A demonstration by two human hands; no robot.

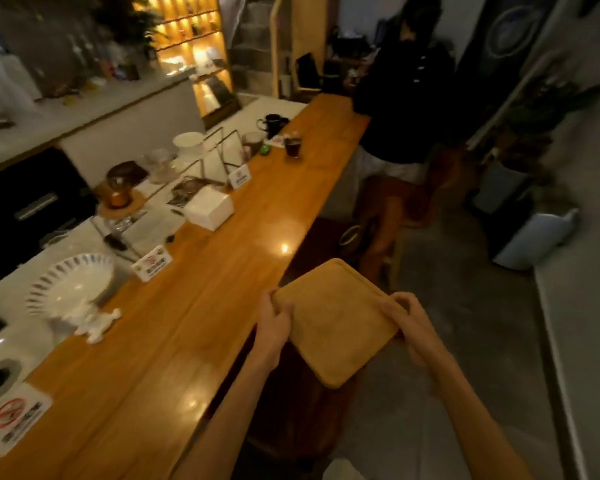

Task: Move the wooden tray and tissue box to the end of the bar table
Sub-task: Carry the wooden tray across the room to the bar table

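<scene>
A square wooden tray (336,320) with rounded corners is held in the air beside the bar table's near edge, over the floor. My left hand (274,322) grips its left edge and my right hand (407,318) grips its right edge. The white tissue box (209,206) rests farther along the wooden bar table (222,271), near its left side. The far end of the table lies near a person in dark clothes (400,98).
A glass of dark drink (293,145), a black mug (272,124), small sign cards (152,263) and a white pedestal dish (71,289) line the table's left side. Wooden stools (385,216) stand along its right side. A paper notice (13,417) lies near me.
</scene>
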